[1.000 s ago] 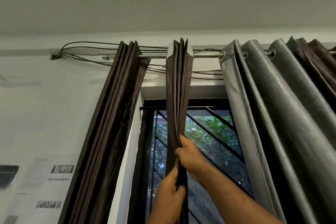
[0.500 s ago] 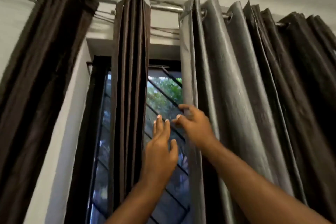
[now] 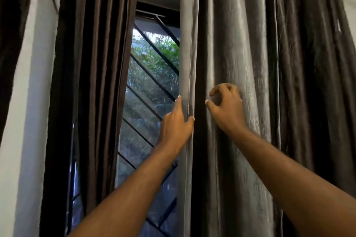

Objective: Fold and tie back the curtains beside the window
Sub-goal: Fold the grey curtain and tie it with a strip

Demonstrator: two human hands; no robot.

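At the far left of the frame a dark brown curtain (image 3: 11,44) hangs against the white wall (image 3: 32,102). Right of it, a second brown curtain (image 3: 104,82) hangs gathered in tight vertical folds beside the window (image 3: 150,75), whose diagonal bars show green leaves behind. At centre, the left hand (image 3: 176,127) pinches the hemmed left edge of the grey curtain (image 3: 240,44), thumb on the front and forefinger straight up along the hem. Just right of it, the right hand (image 3: 225,105) has its fingers curled, pinching a fold of the same grey curtain, which fills the right half of the frame.
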